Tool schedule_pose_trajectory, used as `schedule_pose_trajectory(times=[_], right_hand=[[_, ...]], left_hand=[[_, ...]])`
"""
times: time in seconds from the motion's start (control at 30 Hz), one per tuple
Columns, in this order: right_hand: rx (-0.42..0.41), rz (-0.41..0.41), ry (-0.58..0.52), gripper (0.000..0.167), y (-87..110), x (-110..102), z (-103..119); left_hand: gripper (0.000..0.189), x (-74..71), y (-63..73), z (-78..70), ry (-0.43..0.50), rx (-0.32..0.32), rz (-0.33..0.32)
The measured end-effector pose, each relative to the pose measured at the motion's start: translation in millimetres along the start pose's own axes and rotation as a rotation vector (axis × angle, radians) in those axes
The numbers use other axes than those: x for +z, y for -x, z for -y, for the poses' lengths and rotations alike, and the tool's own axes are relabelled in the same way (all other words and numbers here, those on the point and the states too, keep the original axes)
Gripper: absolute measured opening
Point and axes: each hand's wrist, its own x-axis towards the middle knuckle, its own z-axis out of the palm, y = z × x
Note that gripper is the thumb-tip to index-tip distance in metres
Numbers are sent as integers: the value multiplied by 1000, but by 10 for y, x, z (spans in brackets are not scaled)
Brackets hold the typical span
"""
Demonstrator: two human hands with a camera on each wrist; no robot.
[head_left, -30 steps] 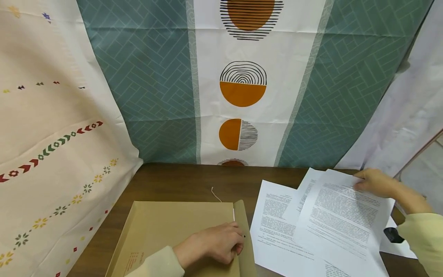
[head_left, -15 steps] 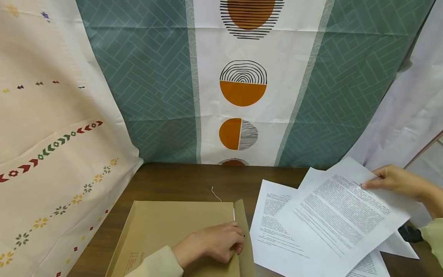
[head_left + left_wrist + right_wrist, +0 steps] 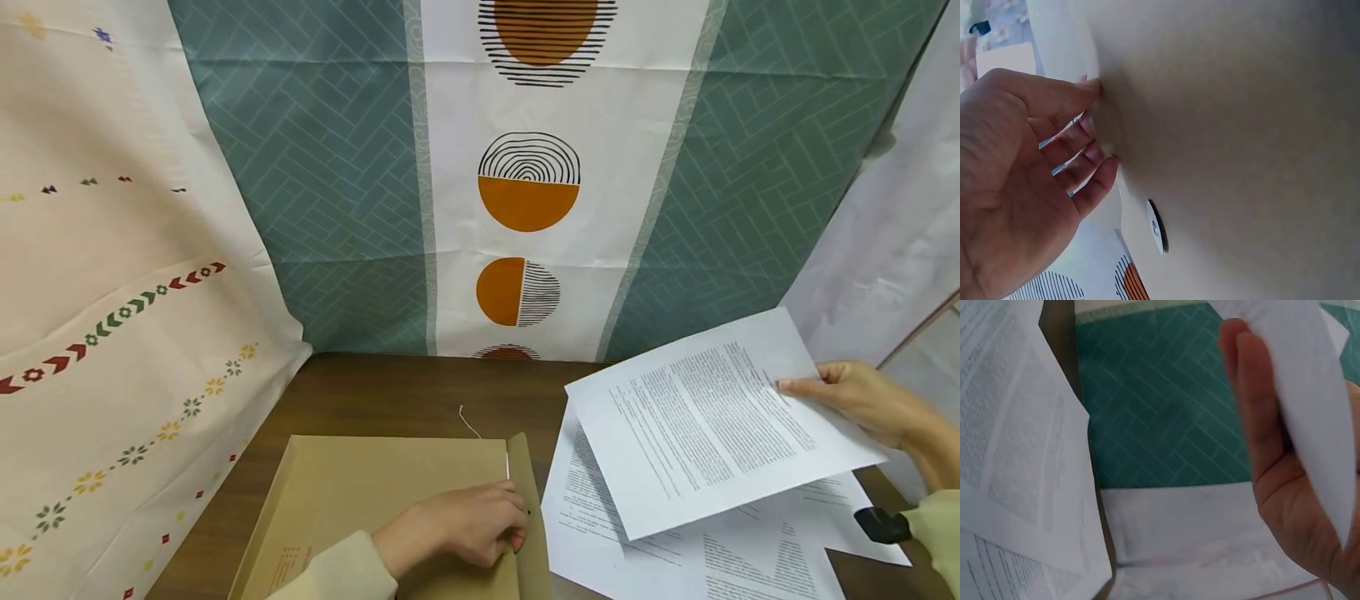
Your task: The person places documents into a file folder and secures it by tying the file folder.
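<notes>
A brown paper envelope (image 3: pixel 390 475) lies at the front of the table, with its flap (image 3: pixel 534 533) folded out along the right side. My left hand (image 3: pixel 472 525) pinches the envelope's edge beside the flap. In the left wrist view, thumb and fingertips of that hand (image 3: pixel 1029 156) meet at the brown edge, near a round button (image 3: pixel 1155 226). On the right, my right hand (image 3: pixel 862 400) grips a printed sheet of paper (image 3: pixel 720 425) by its right side, thumb on top, tilted above other sheets. The right wrist view shows the fingers (image 3: pixel 1257 394) behind this sheet (image 3: pixel 1310 394).
Several printed sheets (image 3: pixel 585 533) lie overlapping on the brown wooden table (image 3: pixel 375 387), right of the envelope. A thin white string (image 3: pixel 468 421) sticks out past the envelope's far edge. Patterned cloths (image 3: pixel 345 208) hang behind and on both sides.
My right hand has lifted the top sheet off the others, turning it and shifting it left, so more of the sheets beneath show. The left hand has stayed at the envelope's edge.
</notes>
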Motion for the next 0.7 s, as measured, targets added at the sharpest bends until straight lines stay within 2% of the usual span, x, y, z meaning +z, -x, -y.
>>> schedule_pose_trajectory(times=[0.1,0.3,0.53,0.7], right_hand=[[18,-24,-33,32,-9,58,24],[88,-91,-26,34,-28,199,145],[62,-45,-125,28,-39,376,252],[62,-91,-130,27,-45,545,319]], left_hand=[[22,0,-17,-2,-1,-1,4],[22,9,-29,13,-9,-10,7],[21,18,-18,43,-29,1,2],[19,-1,-11,52,-40,11,-12]])
